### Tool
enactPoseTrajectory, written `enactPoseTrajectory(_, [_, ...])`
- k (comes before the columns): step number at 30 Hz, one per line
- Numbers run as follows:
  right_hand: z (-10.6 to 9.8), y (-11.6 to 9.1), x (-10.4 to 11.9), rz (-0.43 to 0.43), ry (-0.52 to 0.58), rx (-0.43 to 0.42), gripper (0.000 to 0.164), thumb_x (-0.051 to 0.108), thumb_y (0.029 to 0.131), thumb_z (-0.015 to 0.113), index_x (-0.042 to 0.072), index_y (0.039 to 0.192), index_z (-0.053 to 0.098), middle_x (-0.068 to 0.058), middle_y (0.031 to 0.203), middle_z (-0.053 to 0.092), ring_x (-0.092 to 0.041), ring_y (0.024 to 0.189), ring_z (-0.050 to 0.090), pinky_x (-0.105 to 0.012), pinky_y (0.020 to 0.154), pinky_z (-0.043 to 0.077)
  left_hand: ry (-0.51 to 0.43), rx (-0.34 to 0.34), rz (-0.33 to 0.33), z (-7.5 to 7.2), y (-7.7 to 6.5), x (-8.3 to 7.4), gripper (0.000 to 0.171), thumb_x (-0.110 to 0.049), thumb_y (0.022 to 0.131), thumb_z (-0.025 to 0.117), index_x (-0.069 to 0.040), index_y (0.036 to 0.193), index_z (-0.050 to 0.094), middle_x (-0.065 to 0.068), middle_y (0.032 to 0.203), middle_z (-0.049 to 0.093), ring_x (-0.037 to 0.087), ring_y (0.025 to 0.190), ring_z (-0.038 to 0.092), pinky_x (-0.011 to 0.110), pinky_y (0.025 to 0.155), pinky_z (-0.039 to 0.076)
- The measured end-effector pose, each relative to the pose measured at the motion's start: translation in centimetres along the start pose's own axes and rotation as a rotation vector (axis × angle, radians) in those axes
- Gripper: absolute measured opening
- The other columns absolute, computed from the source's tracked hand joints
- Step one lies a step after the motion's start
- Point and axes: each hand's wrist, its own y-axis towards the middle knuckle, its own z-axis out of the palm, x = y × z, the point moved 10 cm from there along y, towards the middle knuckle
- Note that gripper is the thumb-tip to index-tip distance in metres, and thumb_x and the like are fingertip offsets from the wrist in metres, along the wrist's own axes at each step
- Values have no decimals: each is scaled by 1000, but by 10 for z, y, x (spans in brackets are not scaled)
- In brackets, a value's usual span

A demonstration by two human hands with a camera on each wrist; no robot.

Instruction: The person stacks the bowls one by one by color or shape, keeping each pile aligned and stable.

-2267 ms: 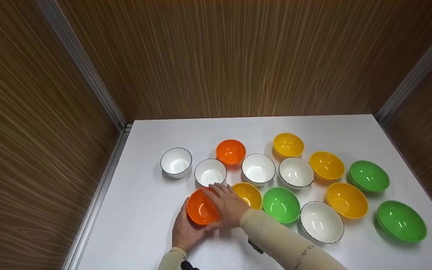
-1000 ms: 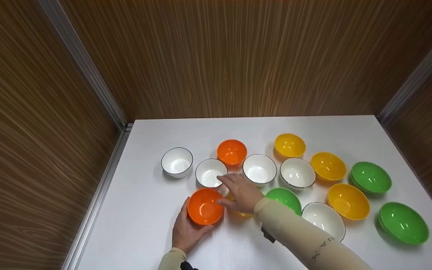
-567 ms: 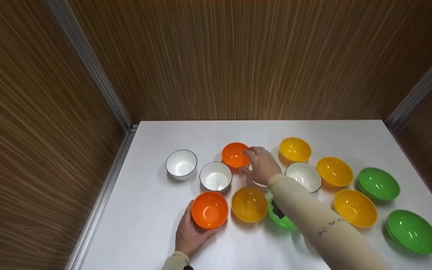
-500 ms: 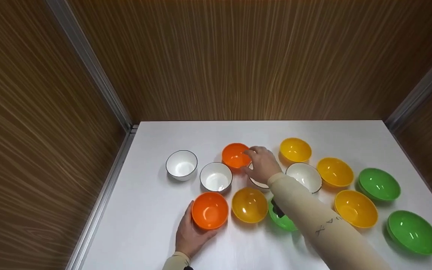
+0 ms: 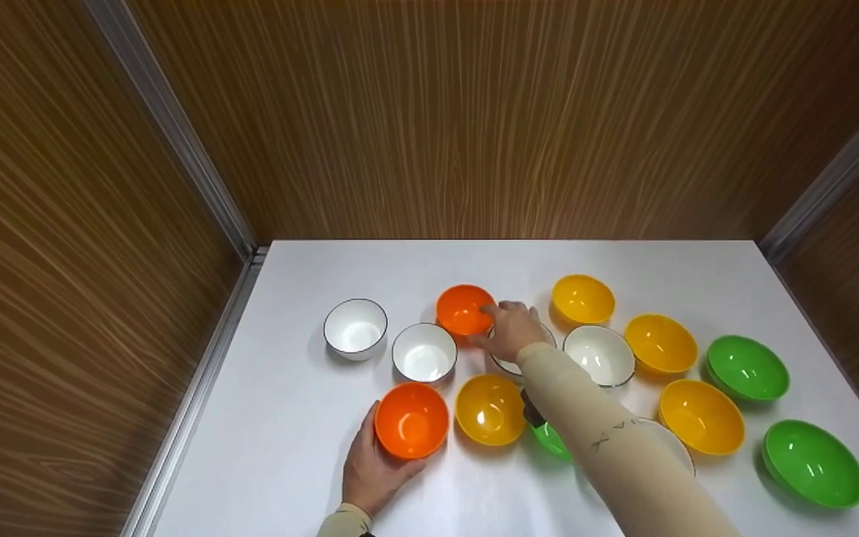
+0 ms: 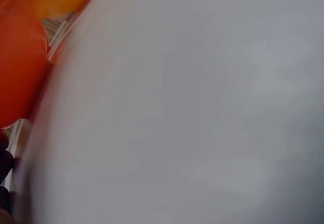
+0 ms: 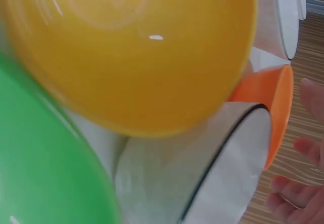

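Left hand (image 5: 377,466) curled, right hand (image 5: 515,332) spread

At the near middle of a smooth white table (image 5: 265,485), the left hand grips a round, glossy orange plastic-looking bowl (image 5: 411,421) by its left and near sides. That bowl is deep and upright, with a bright highlight in its base. At the near right sits a broad, shiny green plastic-looking bowl (image 5: 814,464). A cream fabric sleeve (image 5: 608,440) with dark marks slants in from the near right, hiding much of a dark-rimmed white round bowl (image 5: 674,444) and of a glossy green round bowl (image 5: 550,441). Just right of the gripped bowl stands a glossy yellow round bowl (image 5: 489,410); well to the right is a smooth yellow open bowl (image 5: 702,418).

Farther back, a thin-rimmed white deep bowl (image 5: 424,354) stands left of a partly covered white bowl (image 5: 504,363). The right hand hangs over the latter, fingers apart, at the right side of a small-looking, shiny orange round bowl (image 5: 459,309) in the far middle; whether fingertips touch its rim, I cannot tell. A pale, glossy white bowl (image 5: 599,356) sits just to the right, with a shiny yellow curved bowl (image 5: 583,298) beyond it. Behind everything rises a brown, streaky wood-grain panel (image 5: 429,119)
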Motion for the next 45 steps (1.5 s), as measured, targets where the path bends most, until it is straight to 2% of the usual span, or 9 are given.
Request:
enactPoseTrajectory(8, [13,2,-6,7,-33,14,62,58,75,64,23,124,57,-6,123,55,-29,120,40,-62,103,12,2,6,-17,2,-1,1,116,-61,53,78,-14,144,22,1,138,40,17,122,42,41,102,33])
enactPoseTrajectory(14, [14,2,-8,4,-21,16,56,55,75,66,20,119,61,-4,125,54,-29,127,32,-62,104,9,7,-1,9,3,0,-3,116,-60,53,78,-14,144,22,3,138,41,18,121,42,41,101,34])
enactPoseTrajectory(18, [17,3,-9,15,2,24,54,53,75,66,20,117,62,-4,127,53,-30,130,28,-60,105,6,15,3,-7,3,-1,-1,117,-62,52,77,-15,144,22,3,138,41,18,121,43,41,101,34])
enactPoseTrajectory(30, [19,2,-5,-20,-53,-42,46,49,81,63,18,115,64,-8,123,55,-33,127,33,-61,104,11,36,10,-49,2,-6,1,118,-64,51,77,-17,144,21,4,140,38,19,123,41,42,102,33])
enactPoseTrajectory(39, [18,1,-3,-32,-54,-100,42,46,81,64,16,110,67,-9,118,58,-33,122,38,-63,102,16,50,6,-32,1,-8,1,118,-65,52,75,-16,144,20,4,140,38,19,123,40,41,102,33])
enactPoseTrajectory(45, [19,1,-2,-18,-35,-114,38,44,80,66,15,105,69,-8,116,59,-31,124,37,-63,102,13,39,6,-38,0,-9,3,119,-64,52,76,-15,144,20,6,141,36,19,124,39,41,103,32])
